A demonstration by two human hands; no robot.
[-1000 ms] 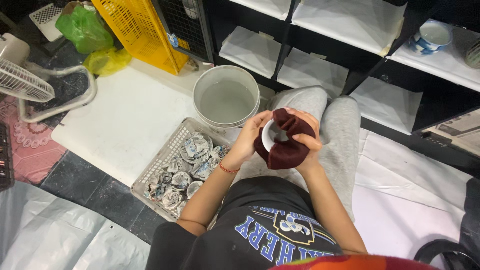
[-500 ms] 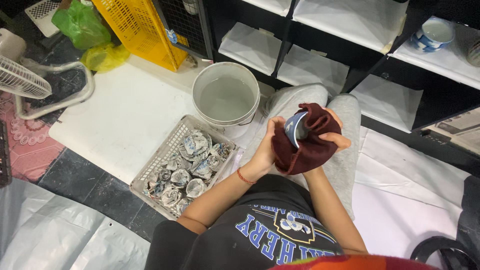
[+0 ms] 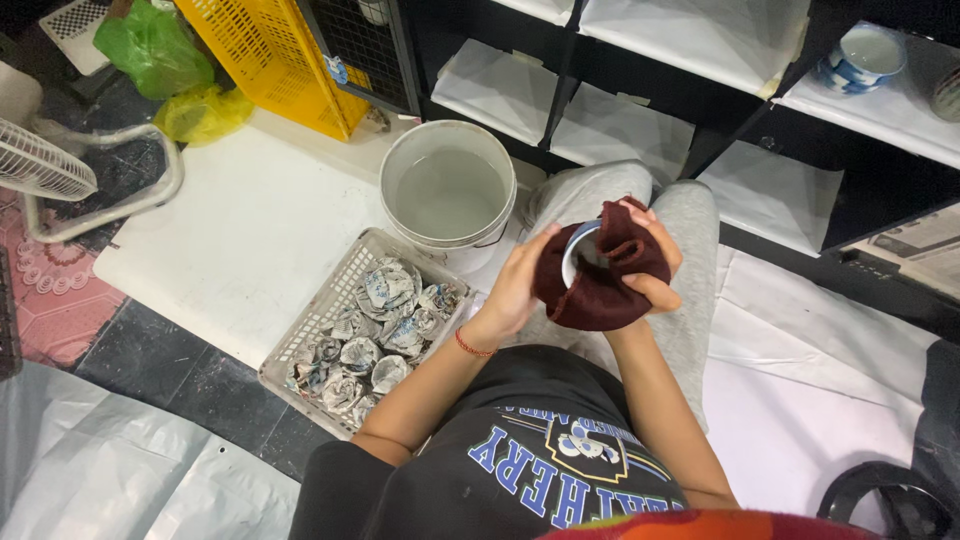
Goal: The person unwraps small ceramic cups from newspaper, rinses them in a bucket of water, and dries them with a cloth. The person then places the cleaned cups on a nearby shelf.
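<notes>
Fingers of the right hand (image 3: 655, 262) press a maroon cloth (image 3: 600, 290) into a small cup (image 3: 578, 250); the left hand (image 3: 522, 280) grips the cup's outer side, fingers clasped around it.

White bucket (image 3: 449, 193): stands on the white board (image 3: 230, 240), holding cloudy water. Grey mesh basket (image 3: 330, 310): just in front of the bucket, filled with newspaper-wrapped bundles (image 3: 375, 330). Yellow crate (image 3: 275, 55): behind and left of the bucket. Green bag (image 3: 150, 45): left of the crate, well apart from the bucket. White fan (image 3: 45, 165): far left of the bucket. Blue-and-white bowl (image 3: 860, 55): on a shelf far right of the bucket.
</notes>
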